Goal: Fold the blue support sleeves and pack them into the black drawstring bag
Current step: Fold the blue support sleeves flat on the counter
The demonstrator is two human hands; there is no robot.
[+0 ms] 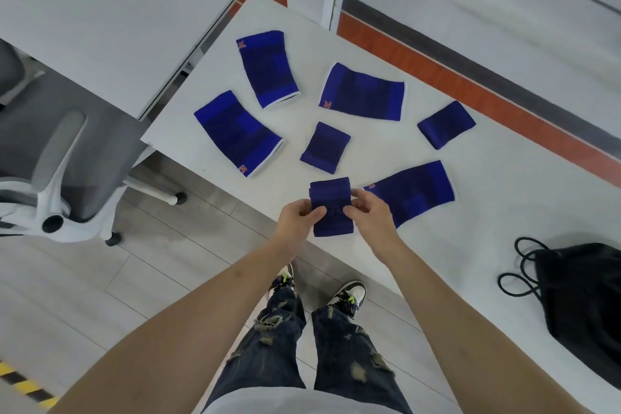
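Place: an office or lab workroom.
Furniture: plain white surface (pixel 336 279), a second desk (pixel 100 10), grey swivel chair (pixel 50 161).
Floor: grey planks (pixel 151 262), yellow-black hazard tape (pixel 20 383).

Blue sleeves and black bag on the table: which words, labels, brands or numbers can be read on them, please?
No text can be read.
Small orange marks sit on four flat sleeves: far left sleeve, left sleeve, far middle sleeve, right sleeve; all too blurred to read.
Black drawstring bag: no print visible.

folded blue sleeve (pixel 331 207) between both hands
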